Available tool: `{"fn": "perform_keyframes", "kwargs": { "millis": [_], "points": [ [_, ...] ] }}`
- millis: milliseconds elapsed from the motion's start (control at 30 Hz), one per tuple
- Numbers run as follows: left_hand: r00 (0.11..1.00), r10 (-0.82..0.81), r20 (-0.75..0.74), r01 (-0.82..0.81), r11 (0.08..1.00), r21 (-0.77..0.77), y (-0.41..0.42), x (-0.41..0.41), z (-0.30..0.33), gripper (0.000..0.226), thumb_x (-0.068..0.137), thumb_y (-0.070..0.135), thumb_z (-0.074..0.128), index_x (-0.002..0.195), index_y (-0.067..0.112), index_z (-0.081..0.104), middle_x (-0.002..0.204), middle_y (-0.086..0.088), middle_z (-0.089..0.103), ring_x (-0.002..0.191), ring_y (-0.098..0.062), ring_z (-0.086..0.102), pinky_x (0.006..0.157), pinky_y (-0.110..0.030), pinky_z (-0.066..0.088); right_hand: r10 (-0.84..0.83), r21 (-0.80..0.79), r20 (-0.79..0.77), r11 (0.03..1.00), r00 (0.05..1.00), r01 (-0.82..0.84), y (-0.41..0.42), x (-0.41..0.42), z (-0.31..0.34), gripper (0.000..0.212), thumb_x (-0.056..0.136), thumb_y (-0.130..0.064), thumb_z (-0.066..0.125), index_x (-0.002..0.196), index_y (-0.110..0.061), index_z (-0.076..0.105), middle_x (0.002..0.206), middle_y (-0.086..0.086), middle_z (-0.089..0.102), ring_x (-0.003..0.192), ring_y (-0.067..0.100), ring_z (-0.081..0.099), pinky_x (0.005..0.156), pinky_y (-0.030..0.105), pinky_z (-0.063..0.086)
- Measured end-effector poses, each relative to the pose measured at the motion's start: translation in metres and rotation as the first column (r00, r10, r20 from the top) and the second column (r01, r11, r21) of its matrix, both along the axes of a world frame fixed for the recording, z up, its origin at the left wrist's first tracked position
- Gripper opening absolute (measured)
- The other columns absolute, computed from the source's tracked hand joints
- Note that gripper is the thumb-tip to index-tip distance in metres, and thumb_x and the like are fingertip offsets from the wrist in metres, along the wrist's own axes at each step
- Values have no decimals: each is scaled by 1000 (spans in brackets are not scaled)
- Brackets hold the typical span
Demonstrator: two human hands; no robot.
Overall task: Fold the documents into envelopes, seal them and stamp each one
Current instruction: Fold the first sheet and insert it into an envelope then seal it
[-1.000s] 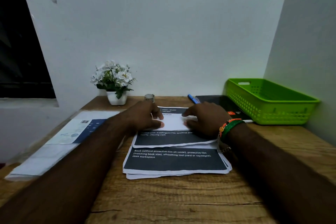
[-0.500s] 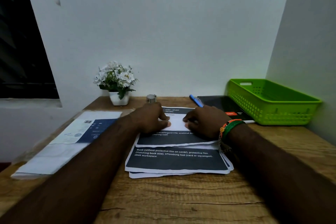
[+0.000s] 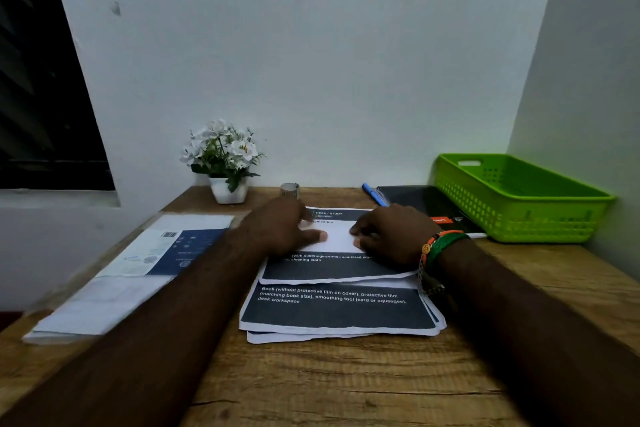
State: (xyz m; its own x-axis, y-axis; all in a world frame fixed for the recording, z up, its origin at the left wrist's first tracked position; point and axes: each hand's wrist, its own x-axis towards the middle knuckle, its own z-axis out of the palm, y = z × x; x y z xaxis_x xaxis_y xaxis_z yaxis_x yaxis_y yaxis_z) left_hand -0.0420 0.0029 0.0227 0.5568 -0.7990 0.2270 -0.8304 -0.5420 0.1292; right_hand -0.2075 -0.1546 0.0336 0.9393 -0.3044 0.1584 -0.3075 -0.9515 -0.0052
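I am pressing both hands flat on the top document [image 3: 337, 263], fingers spread and palms down rather than pinching anything. My left hand [image 3: 282, 230] is bearing on the left part of the sheet, its thumb reaching toward the middle; my right hand [image 3: 389, 236] is holding down the right part, fingers curled slightly inward. Between them a white band of the paper's back is showing, so I judge I am flattening a fold that brings the far edge of the sheet toward me.

To do this well, I should be keeping the side edges lined up before I commit the crease, then running my fingertips outward from the centre to both sides so the fold comes out sharp and straight. Even pressure matters, since the sheet is lying on a loose stack of documents [image 3: 337, 317] that could slide under it.

The document is directly under my palms, its dark printed near part sticking out toward me past my wrists, and the stack is fanning out nearer still on the wooden desk [image 3: 346, 385]. The envelopes [image 3: 131, 274] are lying well apart to my left. A blue pen [image 3: 374, 195] is lying just beyond my right hand, and a green basket [image 3: 519, 199] is sitting at the far right corner.
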Motion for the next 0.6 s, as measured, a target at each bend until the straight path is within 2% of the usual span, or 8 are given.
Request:
{"fn": "perform_keyframes", "kwargs": {
  "millis": [67,167,233,300,433,500,600],
  "points": [
    [998,-47,-34,49,997,54,-5,-1,-4,64,85,69,63,134,27,65,136,-4,61,123,-23,56,104,-38,47,3,7,13,1000,1000,-3,-2,1,-1,32,94,-48,55,124,-39,65,119,-13,68,114,17,60,95,29,42],
    [994,-43,-95,45,999,13,-8,4,-8,63,82,68,68,133,31,65,135,1,63,121,-20,56,104,-39,48,-10,59,72,998,997,6,-7,3,-5,31,89,-49,63,118,-39,68,104,-18,66,106,14,62,87,27,43],
    [986,-44,-163,37,998,-44,-9,8,-11,54,78,64,75,123,35,69,129,5,65,118,-18,58,102,-39,49,-13,154,152,988,988,-10,-12,4,-9,32,83,-45,71,114,-36,69,95,-22,62,99,8,60,90,26,46],
    [971,-72,-229,44,991,-125,-9,11,-14,41,74,58,82,106,36,70,117,8,67,112,-15,60,100,-38,50,-2,252,229,966,973,-57,-14,5,-12,32,80,-37,76,111,-30,71,97,-19,65,94,2,58,89,22,46],
    [960,-136,-247,80,972,-223,-8,9,-11,35,70,47,90,93,32,66,99,16,65,103,-9,61,91,-28,48,12,276,330,955,944,-109,-17,12,-16,21,83,-28,75,102,-18,74,99,-5,74,96,10,66,87,24,48],
    [964,-143,-225,84,964,-252,-10,8,-9,35,67,52,88,88,34,66,94,21,64,100,-6,61,91,-30,48,1,307,378,943,926,-127,-17,15,-16,17,85,-24,74,101,-19,76,90,-5,73,91,10,66,86,23,49],
    [970,-130,-204,58,943,-326,-14,3,-8,37,63,76,66,86,47,65,90,24,67,97,-4,63,96,-47,50,22,326,449,927,893,-186,-17,19,-14,7,86,-21,73,92,-20,76,83,-9,70,85,8,64,75,12,43]
  ]
}}
